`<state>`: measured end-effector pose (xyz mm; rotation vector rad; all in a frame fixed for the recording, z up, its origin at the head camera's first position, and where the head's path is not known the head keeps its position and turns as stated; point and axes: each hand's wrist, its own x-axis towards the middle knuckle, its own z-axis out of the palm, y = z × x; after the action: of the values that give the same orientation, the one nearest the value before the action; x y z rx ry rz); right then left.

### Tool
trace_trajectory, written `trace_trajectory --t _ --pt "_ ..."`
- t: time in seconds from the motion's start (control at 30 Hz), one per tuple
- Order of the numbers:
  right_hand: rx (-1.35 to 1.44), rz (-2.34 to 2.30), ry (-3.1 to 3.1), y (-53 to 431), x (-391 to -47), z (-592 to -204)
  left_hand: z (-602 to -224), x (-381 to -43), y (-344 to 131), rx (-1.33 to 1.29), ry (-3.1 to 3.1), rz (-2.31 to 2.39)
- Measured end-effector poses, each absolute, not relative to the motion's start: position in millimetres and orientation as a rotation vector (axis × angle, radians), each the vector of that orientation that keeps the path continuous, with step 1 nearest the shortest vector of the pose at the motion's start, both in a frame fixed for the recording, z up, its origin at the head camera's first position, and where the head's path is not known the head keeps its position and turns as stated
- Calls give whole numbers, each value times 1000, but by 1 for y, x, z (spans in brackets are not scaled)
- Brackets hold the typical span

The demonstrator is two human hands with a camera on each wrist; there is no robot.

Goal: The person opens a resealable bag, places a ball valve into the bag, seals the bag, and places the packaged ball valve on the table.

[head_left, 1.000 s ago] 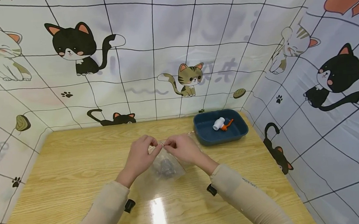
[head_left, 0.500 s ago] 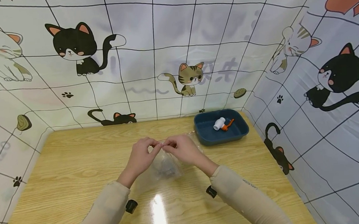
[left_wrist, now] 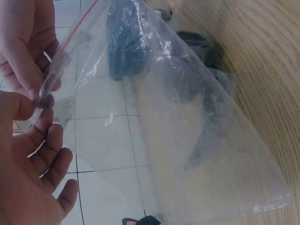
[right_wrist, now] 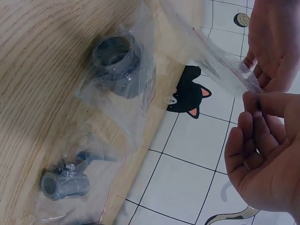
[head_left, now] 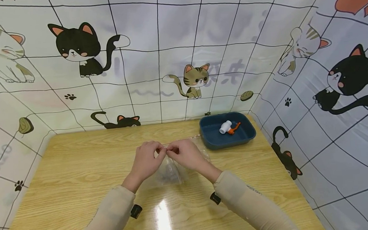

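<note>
Both hands meet at mid-table, thumb and fingers pinching the top edge of a clear zip bag (left_wrist: 108, 115) with a red line along its seal. My left hand (head_left: 147, 160) grips the left part of this edge. My right hand (head_left: 186, 154) pinches it right beside the left. Beneath them lies a grey threaded pipe fitting (right_wrist: 116, 61) in clear plastic; I cannot tell whether this is the held bag. Another clear bag with a grey ball valve (right_wrist: 68, 182) with a blue handle lies nearby on the table in the right wrist view.
A dark blue tray (head_left: 229, 143) stands at the table's back right. In it lies a white valve (head_left: 225, 127) with an orange handle. Cat-patterned sheets (head_left: 142, 68) hang along the back and sides of the wooden table (head_left: 79, 172).
The hands stay in nearly the same place, still pinching the bag's edge. The bag below them has shifted slightly, and the grey shape at its lower part looks fainter.
</note>
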<state>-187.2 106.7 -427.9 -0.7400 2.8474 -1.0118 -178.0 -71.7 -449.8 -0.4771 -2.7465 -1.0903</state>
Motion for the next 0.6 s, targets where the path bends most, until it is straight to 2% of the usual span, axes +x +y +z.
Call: trace_trajectory --t 0.3,0.6 --pt "-680 -1013 2875 104 -186 -431 -449 -176 -69 -526 -2738 -1010" --pt "-801 -848 2896 104 -187 -429 -447 -176 -74 -625 -2756 -926"
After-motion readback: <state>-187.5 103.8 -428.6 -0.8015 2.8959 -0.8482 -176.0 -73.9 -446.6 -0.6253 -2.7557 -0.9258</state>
